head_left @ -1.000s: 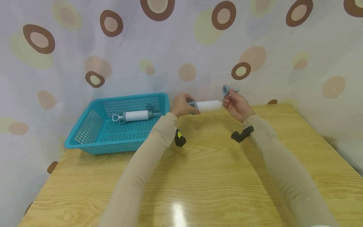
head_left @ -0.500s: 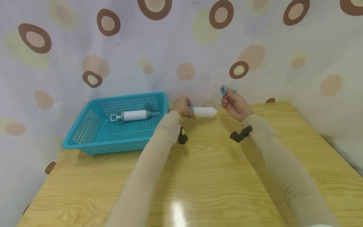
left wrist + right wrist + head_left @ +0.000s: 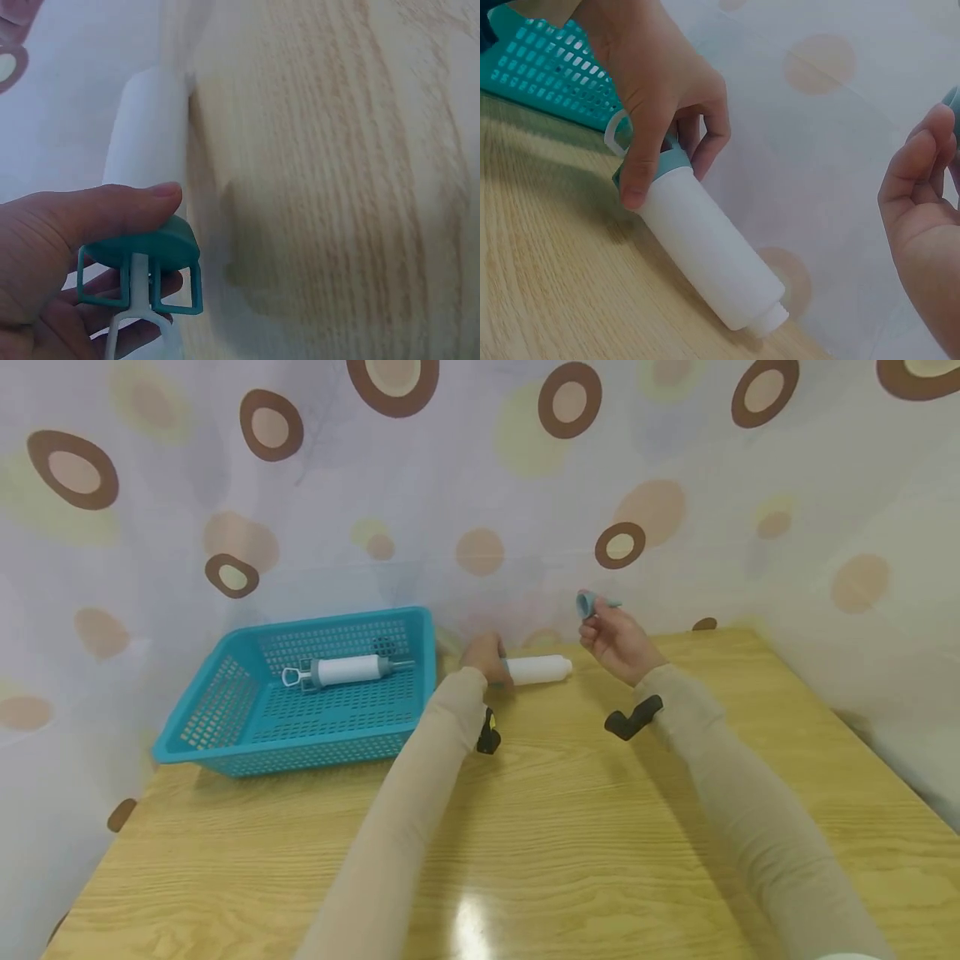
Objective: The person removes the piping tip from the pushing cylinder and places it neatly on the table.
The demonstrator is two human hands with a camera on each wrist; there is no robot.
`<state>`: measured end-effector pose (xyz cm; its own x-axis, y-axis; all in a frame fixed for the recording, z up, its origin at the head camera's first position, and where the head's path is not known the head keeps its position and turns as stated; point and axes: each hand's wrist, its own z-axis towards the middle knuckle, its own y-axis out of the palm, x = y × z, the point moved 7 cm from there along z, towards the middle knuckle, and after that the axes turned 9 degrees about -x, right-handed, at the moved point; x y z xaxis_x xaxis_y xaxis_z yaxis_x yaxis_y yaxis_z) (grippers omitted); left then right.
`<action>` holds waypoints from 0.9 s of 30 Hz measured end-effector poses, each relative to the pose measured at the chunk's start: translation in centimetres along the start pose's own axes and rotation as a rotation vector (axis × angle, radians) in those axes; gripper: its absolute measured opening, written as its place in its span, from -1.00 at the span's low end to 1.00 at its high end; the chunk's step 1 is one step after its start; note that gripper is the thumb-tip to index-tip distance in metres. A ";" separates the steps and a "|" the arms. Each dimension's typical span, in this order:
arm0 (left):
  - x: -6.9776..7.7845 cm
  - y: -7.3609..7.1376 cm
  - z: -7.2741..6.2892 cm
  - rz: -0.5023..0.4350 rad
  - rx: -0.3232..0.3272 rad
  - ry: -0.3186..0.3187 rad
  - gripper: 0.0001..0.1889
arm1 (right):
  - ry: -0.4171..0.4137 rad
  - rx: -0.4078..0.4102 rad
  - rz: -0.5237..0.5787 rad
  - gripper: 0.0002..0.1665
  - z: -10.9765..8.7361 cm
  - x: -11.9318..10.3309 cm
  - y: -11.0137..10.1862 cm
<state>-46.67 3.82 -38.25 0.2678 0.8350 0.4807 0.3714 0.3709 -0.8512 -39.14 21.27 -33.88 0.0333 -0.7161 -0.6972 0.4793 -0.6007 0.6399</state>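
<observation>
My left hand (image 3: 486, 660) grips the teal collar (image 3: 169, 244) of a large plastic syringe with a white barrel (image 3: 536, 669) and a white ring handle (image 3: 616, 133). Its thumb lies over the collar, with fingers curled on the other side. The barrel lies low along the back of the table, and its bare threaded end (image 3: 767, 321) points right. My right hand (image 3: 618, 643) pinches a grey-blue funnel-shaped nozzle (image 3: 587, 604) above the table, apart from the syringe. Only an edge of that nozzle shows in the right wrist view.
A blue perforated basket (image 3: 300, 760) stands to the left on the wooden table (image 3: 570, 827). Inside it lies a second white syringe (image 3: 348, 670) with its nozzle attached. A curtain (image 3: 420, 510) with round patterns hangs right behind the table.
My left hand has lowered the syringe toward the table, away from the nozzle, and its blunt end has shifted left. The right hand still holds the nozzle in nearly the same place.
</observation>
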 end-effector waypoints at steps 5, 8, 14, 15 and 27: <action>-0.6 0.8 0.3 0.037 -0.020 -0.049 -0.46 | 0.002 0.003 0.005 -0.70 -0.2 0.1 -0.4; -0.7 1.1 0.4 0.034 -0.024 -0.072 -0.45 | 0.005 0.004 0.004 -0.70 -0.1 0.0 -0.5; -0.8 1.4 0.7 0.138 -0.029 -0.084 -0.26 | 0.020 0.007 -0.018 -0.70 0.0 0.1 -0.3; -0.6 1.3 0.6 0.169 -0.029 -0.080 -0.19 | 0.020 0.008 -0.025 -0.70 0.1 0.1 -0.3; 5.9 -0.7 -2.8 0.117 0.186 0.210 -0.27 | 0.052 0.048 -0.058 -0.75 0.8 1.3 -0.6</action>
<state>-42.84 7.39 -34.20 0.4843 0.7813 0.3938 0.1636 0.3613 -0.9180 -40.07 20.38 -34.89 0.0526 -0.6614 -0.7482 0.4390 -0.6576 0.6123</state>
